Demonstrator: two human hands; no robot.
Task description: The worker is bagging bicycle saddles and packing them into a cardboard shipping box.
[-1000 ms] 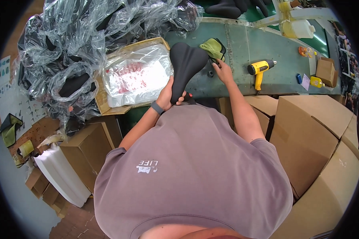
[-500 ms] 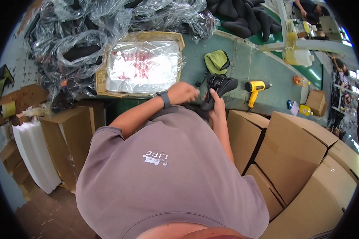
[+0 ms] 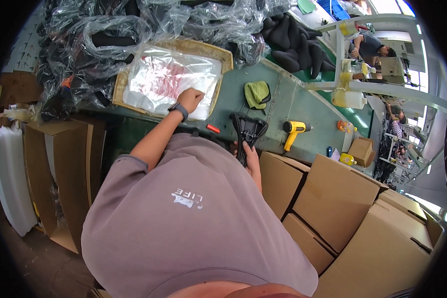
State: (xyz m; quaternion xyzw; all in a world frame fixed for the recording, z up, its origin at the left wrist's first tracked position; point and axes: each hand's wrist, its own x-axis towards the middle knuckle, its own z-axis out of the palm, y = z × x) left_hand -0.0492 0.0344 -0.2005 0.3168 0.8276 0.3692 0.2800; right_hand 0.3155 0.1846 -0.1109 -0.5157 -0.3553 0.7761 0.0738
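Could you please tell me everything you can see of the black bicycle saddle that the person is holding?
The black bicycle saddle lies upside down at the near edge of the green workbench, its underside up, showing thin rails and a moulded, plastic-looking shell. The wide rear points away from the person and the narrow nose toward them, where the right hand grips it. The left hand is apart from it, on the clear bags in the cardboard tray. A yellow heat gun lies just to its right.

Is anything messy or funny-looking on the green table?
Mostly the crumpled clear plastic bags, heaped untidily over the table's far left end. The black saddle in the right hand sits upside down. Nothing looks spilled.
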